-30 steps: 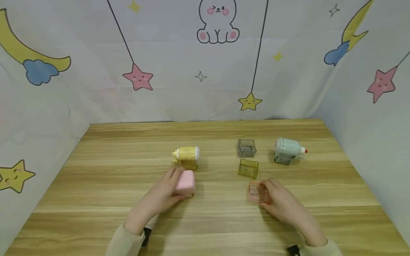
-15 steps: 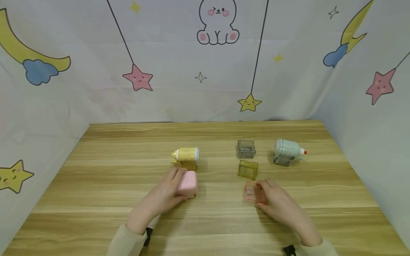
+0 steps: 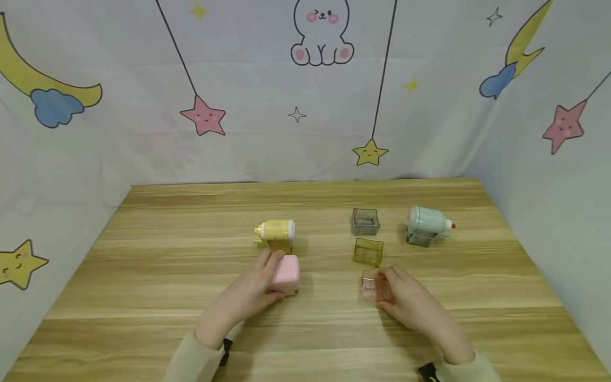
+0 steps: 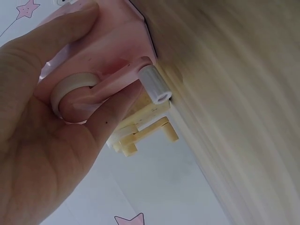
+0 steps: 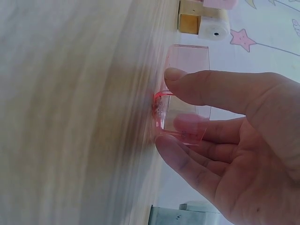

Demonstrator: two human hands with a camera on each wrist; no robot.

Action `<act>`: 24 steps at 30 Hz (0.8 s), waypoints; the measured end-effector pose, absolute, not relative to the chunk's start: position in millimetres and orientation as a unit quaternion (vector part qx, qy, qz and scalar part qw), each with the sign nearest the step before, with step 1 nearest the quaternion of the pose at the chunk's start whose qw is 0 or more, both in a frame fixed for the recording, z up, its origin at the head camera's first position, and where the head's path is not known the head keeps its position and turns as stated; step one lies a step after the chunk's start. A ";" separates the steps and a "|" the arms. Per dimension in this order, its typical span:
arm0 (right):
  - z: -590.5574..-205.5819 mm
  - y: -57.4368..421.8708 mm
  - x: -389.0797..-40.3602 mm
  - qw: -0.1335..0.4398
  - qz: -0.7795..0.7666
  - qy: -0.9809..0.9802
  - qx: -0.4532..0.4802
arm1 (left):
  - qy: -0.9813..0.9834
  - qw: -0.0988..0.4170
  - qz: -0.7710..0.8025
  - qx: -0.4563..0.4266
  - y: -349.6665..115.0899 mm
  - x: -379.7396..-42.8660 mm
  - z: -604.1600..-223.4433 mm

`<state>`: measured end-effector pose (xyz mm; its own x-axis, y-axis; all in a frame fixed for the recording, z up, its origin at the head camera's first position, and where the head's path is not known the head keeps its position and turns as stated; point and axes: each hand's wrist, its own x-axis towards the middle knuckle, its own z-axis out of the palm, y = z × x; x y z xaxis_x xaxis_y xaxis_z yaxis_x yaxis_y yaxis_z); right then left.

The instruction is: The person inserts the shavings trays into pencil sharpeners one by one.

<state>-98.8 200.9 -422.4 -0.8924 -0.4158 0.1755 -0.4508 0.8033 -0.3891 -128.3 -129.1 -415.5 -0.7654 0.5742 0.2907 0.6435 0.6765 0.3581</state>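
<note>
A pink crank pencil sharpener (image 3: 286,274) stands on the table, gripped by my left hand (image 3: 253,289) from its left side. In the left wrist view its crank handle (image 4: 117,80) with a grey knob shows by my fingers. My right hand (image 3: 410,301) pinches a small clear pink plastic box (image 3: 369,286) between thumb and fingers, low at the tabletop. The right wrist view shows see-through walls, with fingers (image 5: 180,152) under one end. Sharpener and box stand apart, facing each other across the table's middle.
Behind the pink sharpener is a yellow crank sharpener (image 3: 278,231). A clear yellow box (image 3: 368,252) and a clear grey one (image 3: 365,222) lie beyond my right hand. A pale green crank sharpener (image 3: 426,224) sits at the back right, before the printed cloth wall (image 3: 258,143).
My left hand has slid the pink sharpener a little to the right. My right hand has brought the clear pink box a little to the left, so the two are closer.
</note>
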 end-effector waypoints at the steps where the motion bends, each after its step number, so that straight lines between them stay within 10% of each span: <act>1: -422.3 200.7 -98.9 0.042 0.215 -0.949 0.228 | -0.912 0.078 -0.225 -0.335 -128.6 -128.4 -415.8; 24: -423.3 187.8 -102.8 0.025 0.201 -0.951 0.233 | -0.916 0.058 -0.216 -0.333 -119.0 -128.6 -414.4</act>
